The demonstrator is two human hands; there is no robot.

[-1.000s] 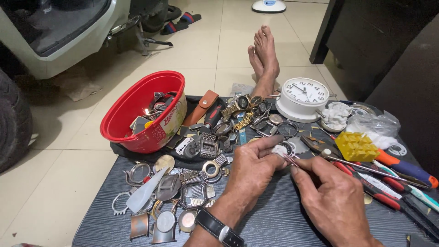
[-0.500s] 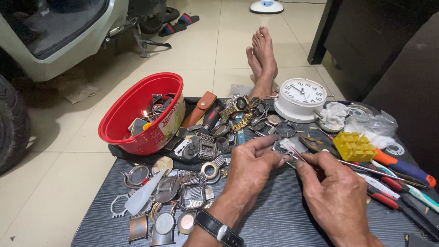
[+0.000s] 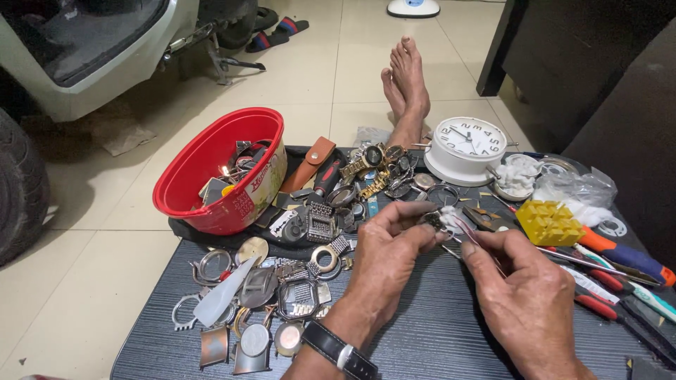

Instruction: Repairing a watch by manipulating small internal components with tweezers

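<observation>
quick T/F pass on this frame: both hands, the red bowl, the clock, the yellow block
1. The left hand pinches a small watch part. True.
2. The right hand rests flat on the table. False: it is raised, holding a thin tool to the part.
3. The red bowl is empty. False: it holds watch pieces.
4. The white clock stands beyond the hands. True.
5. The yellow block lies in the bowl. False: it lies on the table, right of the hands.

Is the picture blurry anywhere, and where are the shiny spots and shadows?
In the head view, the left hand and right hand look sharp; the tiny part between their fingertips is too small to make out. The floor tiles shine with soft glare, and the white clock is bright. Dark shadow lies under the scooter.
</observation>
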